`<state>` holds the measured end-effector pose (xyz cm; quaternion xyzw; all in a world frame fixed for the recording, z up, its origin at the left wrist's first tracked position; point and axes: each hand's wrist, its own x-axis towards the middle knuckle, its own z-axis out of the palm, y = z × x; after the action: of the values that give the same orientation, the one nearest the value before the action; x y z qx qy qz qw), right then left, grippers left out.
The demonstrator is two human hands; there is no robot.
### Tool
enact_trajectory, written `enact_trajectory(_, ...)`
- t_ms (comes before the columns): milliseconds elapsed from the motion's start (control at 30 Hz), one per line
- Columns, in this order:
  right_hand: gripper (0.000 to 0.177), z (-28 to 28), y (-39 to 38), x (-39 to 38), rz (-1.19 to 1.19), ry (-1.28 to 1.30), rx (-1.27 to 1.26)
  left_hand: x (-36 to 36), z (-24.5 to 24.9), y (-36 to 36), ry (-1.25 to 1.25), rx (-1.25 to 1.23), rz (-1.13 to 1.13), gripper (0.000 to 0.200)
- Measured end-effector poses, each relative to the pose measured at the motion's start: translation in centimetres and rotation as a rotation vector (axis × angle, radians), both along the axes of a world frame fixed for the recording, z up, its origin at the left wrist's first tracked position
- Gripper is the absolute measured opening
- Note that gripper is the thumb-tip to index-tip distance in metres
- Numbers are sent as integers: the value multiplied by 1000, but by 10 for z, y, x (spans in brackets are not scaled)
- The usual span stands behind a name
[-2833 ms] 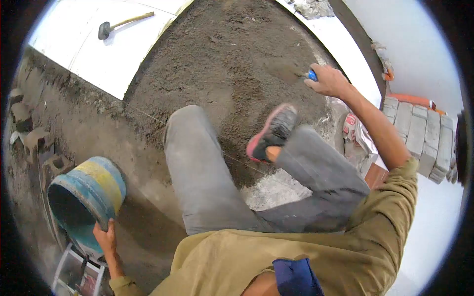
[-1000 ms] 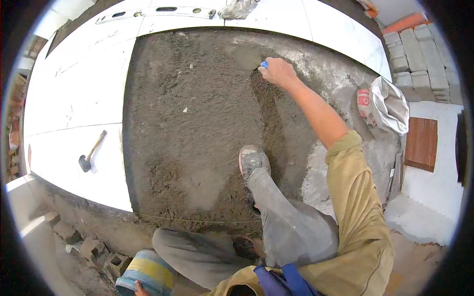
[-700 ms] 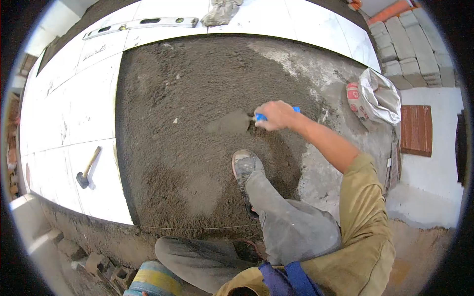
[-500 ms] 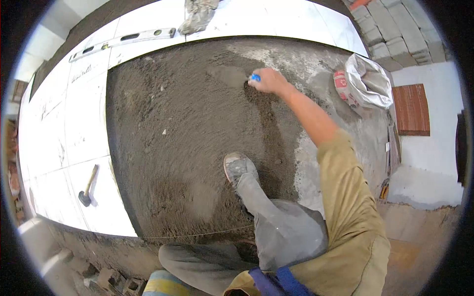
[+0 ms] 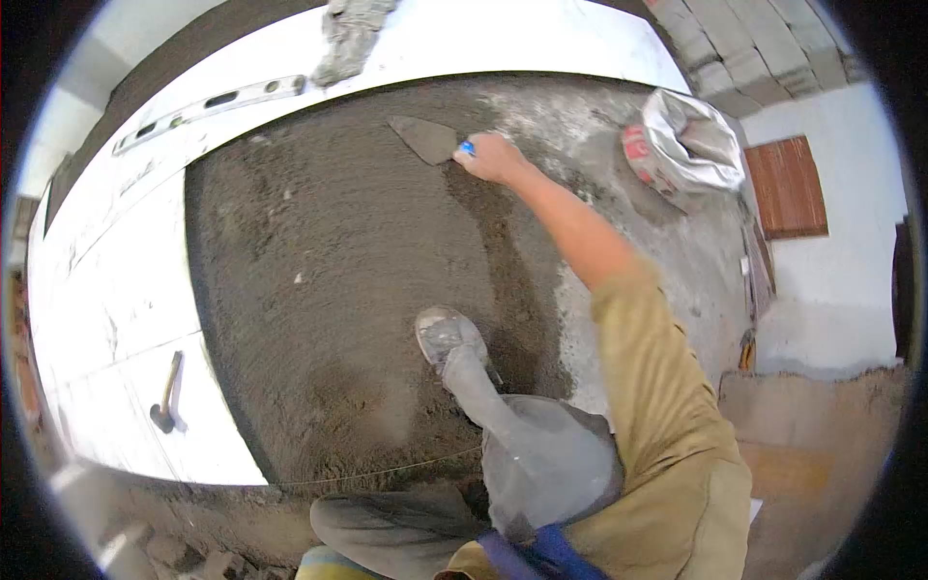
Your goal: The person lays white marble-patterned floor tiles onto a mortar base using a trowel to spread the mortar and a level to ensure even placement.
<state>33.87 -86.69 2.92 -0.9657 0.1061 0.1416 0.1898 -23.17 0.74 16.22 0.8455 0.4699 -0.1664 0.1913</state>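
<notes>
My right hand (image 5: 491,158) is closed round the blue handle of a trowel (image 5: 425,138), my arm stretched out ahead. The trowel's pointed blade lies flat against the grey-brown mortar bed (image 5: 338,232) and points to the left. Below the hand, a darker, coarser strip of mortar runs down beside the smoothed part. My shoe (image 5: 449,333) stands on the mortar. My left hand is out of view.
White tiles (image 5: 126,271) border the mortar on the left and far side. On them lie a spirit level (image 5: 213,101), a mallet (image 5: 166,396) and a dirty grey cloth (image 5: 350,39). An open white sack (image 5: 688,145) stands at right, near stacked blocks (image 5: 744,48). A string (image 5: 387,472) crosses the near edge.
The trowel has swept a little left over the mortar, and its blade shows more clearly. The whole view has shifted slightly. My left hand stays out of sight.
</notes>
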Motion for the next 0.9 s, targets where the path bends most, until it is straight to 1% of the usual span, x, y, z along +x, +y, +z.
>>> enact_trajectory(67,48,0,-17,4,-197,-47,-40,38,-17,3,8,-36,-62,66)
enact_trajectory(100,48,0,-27,0,-229,-50,-72,57,-33,0,9,-65,-92,66)
enact_trajectory(167,46,-2,-44,-9,-384,-100,-42,89,-60,-2,4,-110,-138,66)
enact_trajectory(233,45,6,-41,-37,-266,-134,-78,110,-80,-7,-6,-140,-156,66)
enact_trajectory(300,43,39,-3,-87,-62,-122,-47,125,-105,-17,-13,-174,-165,66)
enact_trajectory(333,41,40,11,-109,79,-74,18,127,-111,-20,-9,-181,-166,66)
enact_trajectory(367,39,37,20,-123,227,-19,94,122,-110,-20,2,-179,-159,66)
enact_trajectory(400,39,28,20,-129,240,-6,107,109,-103,-18,17,-168,-140,66)
enact_trajectory(467,37,5,20,-144,346,39,65,72,-74,-7,49,-123,-89,67)
enact_trajectory(533,39,14,1,-134,172,4,122,55,-47,2,56,-78,-55,67)
enact_trajectory(567,42,3,-16,-124,102,-20,81,54,-39,5,52,-63,-47,67)
enact_trajectory(600,42,-2,-30,-111,41,-52,18,58,-37,7,43,-57,-45,67)
enact_trajectory(667,45,5,-48,-89,-74,-36,-47,60,-39,6,32,-56,-35,67)
enact_trajectory(700,45,-1,-55,-81,-70,-39,-44,59,-37,6,31,-51,-28,67)
enact_trajectory(767,49,-18,-65,-67,-257,-158,-67,53,-33,5,23,-42,-5,67)
enact_trajectory(833,47,-14,-51,-69,-270,-177,-81,47,-30,6,21,-34,17,67)
enact_trajectory(900,39,-5,-33,-70,-740,-111,460,42,-37,-2,23,-46,36,67)
